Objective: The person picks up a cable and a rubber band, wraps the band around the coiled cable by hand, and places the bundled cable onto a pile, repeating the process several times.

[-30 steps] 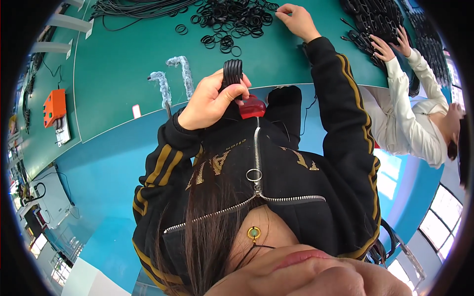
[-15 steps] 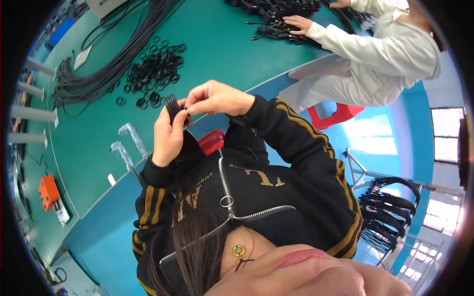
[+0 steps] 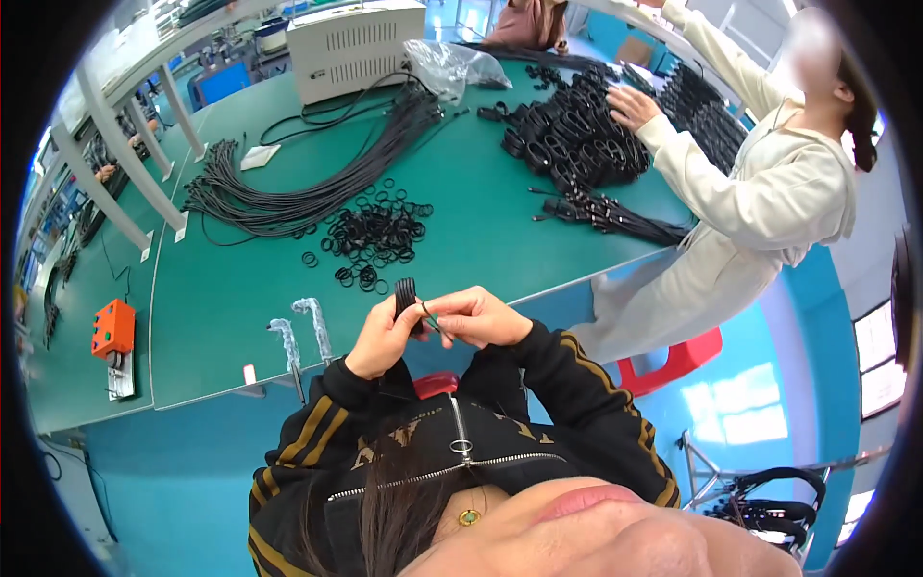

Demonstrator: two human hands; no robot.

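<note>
In front of my body, near the table's front edge, my left hand (image 3: 380,341) grips a small bundle of coiled black cable (image 3: 406,291). The coil stands up between thumb and fingers. Close by on its right, my right hand (image 3: 484,318) pinches a thin black loop (image 3: 429,315) next to the coil. Whether this loop is a separate ring or part of the cable I cannot tell. On the green table (image 3: 461,240) beyond my hands lies a loose pile of small black rings (image 3: 375,234). A few rings are scattered at its near side.
A long bunch of black cables (image 3: 317,197) curves behind the rings, beside a grey vented box (image 3: 356,53). At right a co-worker in white (image 3: 769,192) reaches over heaped black coils (image 3: 577,139). Two plastic-wrapped hooks (image 3: 310,327) and an orange box (image 3: 113,328) are left.
The view has tilted up, showing more of the far table. My right hand has drawn slightly away from the coil, and a thin loop now shows between my hands. The co-worker's arms have moved.
</note>
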